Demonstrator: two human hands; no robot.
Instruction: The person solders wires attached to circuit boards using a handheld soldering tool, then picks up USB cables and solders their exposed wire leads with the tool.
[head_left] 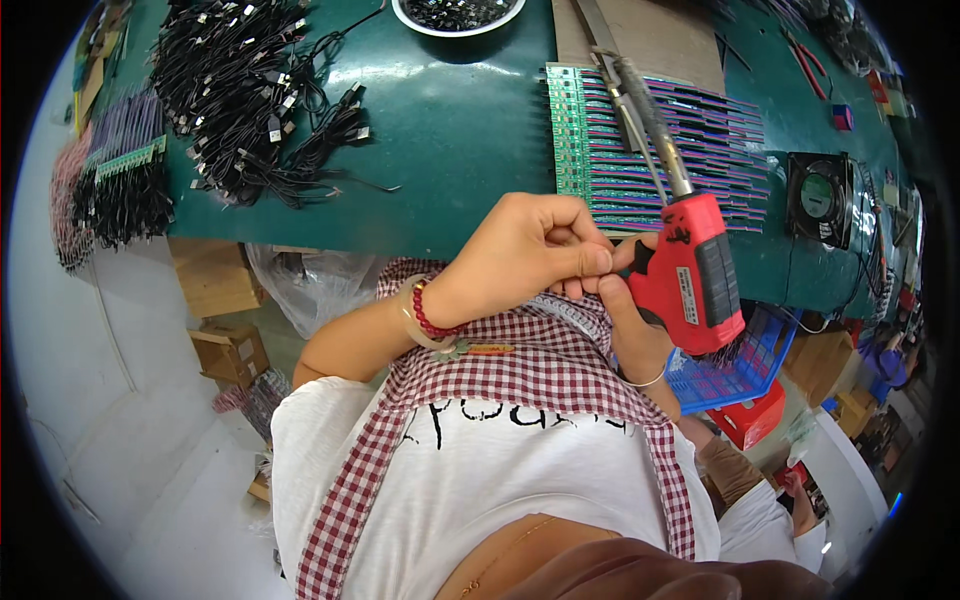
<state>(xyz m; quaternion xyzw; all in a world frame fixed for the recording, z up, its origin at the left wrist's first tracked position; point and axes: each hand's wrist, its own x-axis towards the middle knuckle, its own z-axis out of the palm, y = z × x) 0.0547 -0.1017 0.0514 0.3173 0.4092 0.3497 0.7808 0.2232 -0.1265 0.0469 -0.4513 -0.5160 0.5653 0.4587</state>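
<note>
"What are the hands doing in the head view?"
"The left hand [525,255] is pressing thumb and finger together; I cannot tell whether anything is sitting between them. The right hand [632,325] is closing around the red soldering gun [690,265], which is partly hiding it."
"Where is the gun pointing?"
"Its metal barrel is slanting away over the green circuit boards [570,140] lying on the desk [450,130]."
"And farther left?"
"Black cables [240,90] are lying heaped there."

Electronics workshop: circuit boards [568,140], black cables [235,85], soldering gun [690,268]
</note>
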